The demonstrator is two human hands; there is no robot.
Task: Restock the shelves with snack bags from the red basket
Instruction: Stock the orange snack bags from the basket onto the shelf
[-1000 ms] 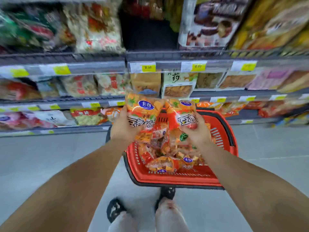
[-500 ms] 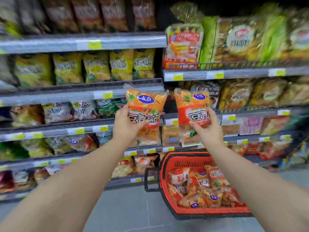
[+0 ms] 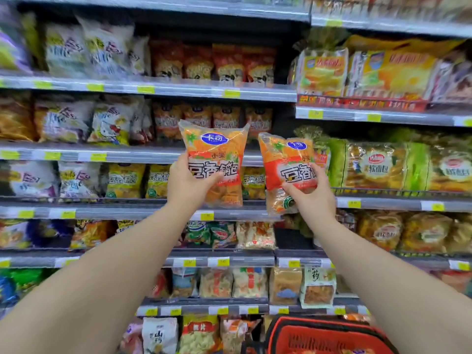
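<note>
Two orange snack bags held up in front of the shelves (image 3: 153, 154): left bag (image 3: 214, 162) clamped in left hand (image 3: 187, 185), right bag (image 3: 287, 169), tilted, clamped in right hand (image 3: 313, 198). Bags just apart, not touching. Red basket (image 3: 324, 335) low at bottom right, below the right forearm.

Both bare arms stretched up & fwd. Left hand (image 3: 189, 182) clamped, thumb in front. Right hand (image 3: 313, 198) gripping too, wrist tilted slightly inward.
</note>
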